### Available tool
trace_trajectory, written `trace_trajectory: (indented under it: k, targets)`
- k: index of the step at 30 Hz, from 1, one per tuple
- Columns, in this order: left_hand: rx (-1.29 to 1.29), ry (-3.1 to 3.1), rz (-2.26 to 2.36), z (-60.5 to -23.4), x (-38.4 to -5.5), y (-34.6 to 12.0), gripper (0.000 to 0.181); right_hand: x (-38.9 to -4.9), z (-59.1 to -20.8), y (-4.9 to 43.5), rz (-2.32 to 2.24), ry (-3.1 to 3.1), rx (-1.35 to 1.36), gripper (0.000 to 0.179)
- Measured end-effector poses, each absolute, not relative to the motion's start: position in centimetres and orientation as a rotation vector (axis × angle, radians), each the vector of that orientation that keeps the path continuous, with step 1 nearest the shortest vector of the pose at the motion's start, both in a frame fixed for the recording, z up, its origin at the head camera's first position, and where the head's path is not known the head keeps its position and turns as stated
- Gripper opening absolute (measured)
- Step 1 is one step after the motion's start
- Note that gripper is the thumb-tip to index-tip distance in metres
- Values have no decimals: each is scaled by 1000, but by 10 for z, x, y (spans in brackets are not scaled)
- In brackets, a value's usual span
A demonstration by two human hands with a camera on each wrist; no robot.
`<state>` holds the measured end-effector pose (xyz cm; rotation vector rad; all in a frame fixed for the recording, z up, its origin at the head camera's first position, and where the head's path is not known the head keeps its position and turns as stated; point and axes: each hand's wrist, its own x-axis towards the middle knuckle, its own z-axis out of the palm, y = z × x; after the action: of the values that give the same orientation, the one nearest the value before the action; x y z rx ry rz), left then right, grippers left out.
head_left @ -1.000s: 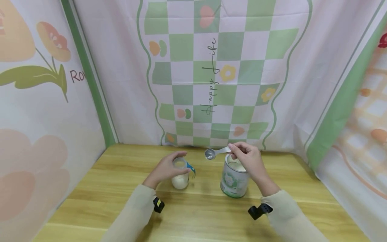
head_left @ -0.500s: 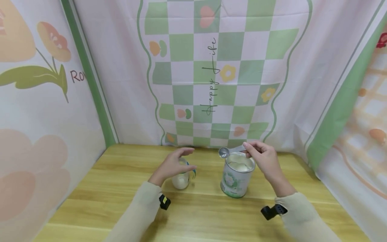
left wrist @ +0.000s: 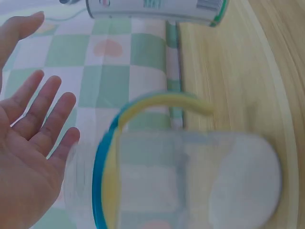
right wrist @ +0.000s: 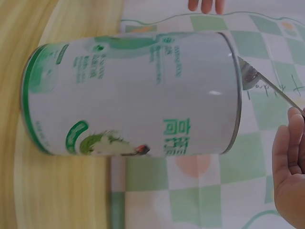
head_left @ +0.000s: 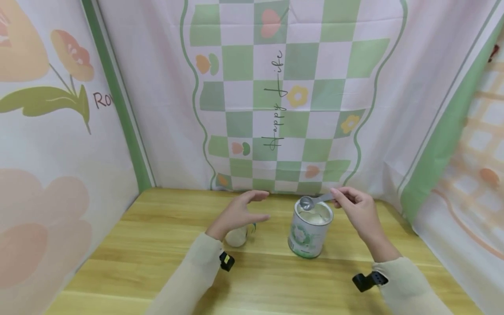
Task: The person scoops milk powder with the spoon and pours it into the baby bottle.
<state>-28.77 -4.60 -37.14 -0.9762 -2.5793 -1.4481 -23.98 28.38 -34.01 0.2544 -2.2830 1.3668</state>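
The right hand (head_left: pixel 359 214) had shifted toward three o'clock, pinching a metal measuring spoon (head_left: pixel 306 203), its bowl over the open milk-powder tin (head_left: pixel 306 240) at that hand's eight o'clock. The left hand (head_left: pixel 239 213), also shifted toward three, held nothing, fingers apart, the baby bottle (head_left: pixel 236 237) at its six o'clock. Some pale powder (left wrist: pixel 245 181) seemingly was in; closing the tin looked undone. The head view hid the bottle's mouth; the bowl's contents were unclear.

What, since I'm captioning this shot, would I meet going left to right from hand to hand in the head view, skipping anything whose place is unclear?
Left hand → opened can → right hand.
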Motion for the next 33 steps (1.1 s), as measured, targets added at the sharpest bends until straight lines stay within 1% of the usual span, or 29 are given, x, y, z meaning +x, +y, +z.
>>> trace_trajectory:
  k: [10,17,21,28,33]
  targets:
    - [-1075,-2577,-1440,-372,-284,-13,65,-240,-352,294,1333,-2362,168,42]
    - [-1089,-2560,-1504,-381,-286,5,72,-241,-359,297,1190,-2413,148,41]
    - [-1021,-2574,-1607,-389,-286,17,80,-243,-362,297,1066,-2415,188,36]
    - [-791,-2652,-1701,-404,-281,39,94,-245,-368,296,943,-2380,296,27]
    - [-775,-2619,-1809,-413,-283,50,99,-247,-371,297,900,-2346,357,21]
